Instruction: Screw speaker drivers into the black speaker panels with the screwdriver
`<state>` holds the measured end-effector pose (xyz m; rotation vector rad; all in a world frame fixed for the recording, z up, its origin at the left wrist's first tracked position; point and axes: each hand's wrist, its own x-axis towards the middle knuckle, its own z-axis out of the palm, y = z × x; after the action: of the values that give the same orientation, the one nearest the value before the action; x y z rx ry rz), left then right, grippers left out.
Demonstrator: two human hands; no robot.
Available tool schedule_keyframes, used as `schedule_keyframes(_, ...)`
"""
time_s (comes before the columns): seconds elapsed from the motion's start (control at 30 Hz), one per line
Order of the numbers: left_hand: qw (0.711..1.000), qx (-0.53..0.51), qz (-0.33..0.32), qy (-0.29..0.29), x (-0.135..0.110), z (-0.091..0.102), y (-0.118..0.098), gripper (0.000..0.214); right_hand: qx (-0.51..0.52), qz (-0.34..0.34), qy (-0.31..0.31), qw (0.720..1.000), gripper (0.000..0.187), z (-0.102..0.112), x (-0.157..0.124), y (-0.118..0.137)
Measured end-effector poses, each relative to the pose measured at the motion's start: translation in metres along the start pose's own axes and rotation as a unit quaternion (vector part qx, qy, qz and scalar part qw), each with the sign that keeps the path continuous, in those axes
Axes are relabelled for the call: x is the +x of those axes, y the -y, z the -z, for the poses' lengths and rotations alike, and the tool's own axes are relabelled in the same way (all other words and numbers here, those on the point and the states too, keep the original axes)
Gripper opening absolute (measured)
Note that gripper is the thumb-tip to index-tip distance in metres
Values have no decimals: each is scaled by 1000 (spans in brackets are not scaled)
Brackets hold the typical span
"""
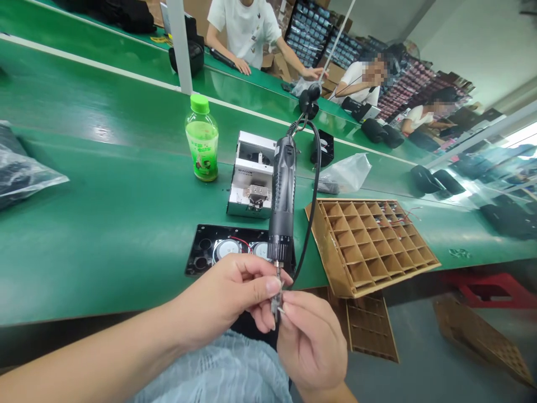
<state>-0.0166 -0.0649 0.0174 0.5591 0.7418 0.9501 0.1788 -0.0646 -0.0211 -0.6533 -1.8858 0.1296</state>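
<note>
Two bare hands, left hand and right hand, pinch the slim steel bit of a ribbed black electric screwdriver, held just past the edge of the smooth green workbench.

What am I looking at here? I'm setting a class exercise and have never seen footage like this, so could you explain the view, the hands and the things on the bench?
This single picture comes from a camera worn on a person's head, looking forward and down, so there is no robot. The arms at the bottom are the wearer's own. The left hand grips the shaft of a black electric screwdriver, which has a cable and hangs from a line above. The right hand pinches at the screwdriver's tip; whatever it holds is too small to tell.

On the green bench lie a black panel with two round speakers, an open metal housing, a cardboard divider tray and a bottle with a green cap. A co-worker stands beyond.
</note>
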Motion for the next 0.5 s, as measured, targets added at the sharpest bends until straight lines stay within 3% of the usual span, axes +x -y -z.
schedule_keyframes(0.2, 1000, -28, -6, -1, -2, -3, 4, 45, 13, 22, -56, 998, 37, -9, -14, -7)
schedule_keyframes(0.37, 999, -33, -16, -18, -1, 2, 3, 47, 69, 4, 1, 998, 41, -11, -7, -11)
schedule_keyframes(0.5, 999, -44, -18, -11, -3, 5, 4, 45, 142, -76, 17, 987, 32, -3, -6, -13)
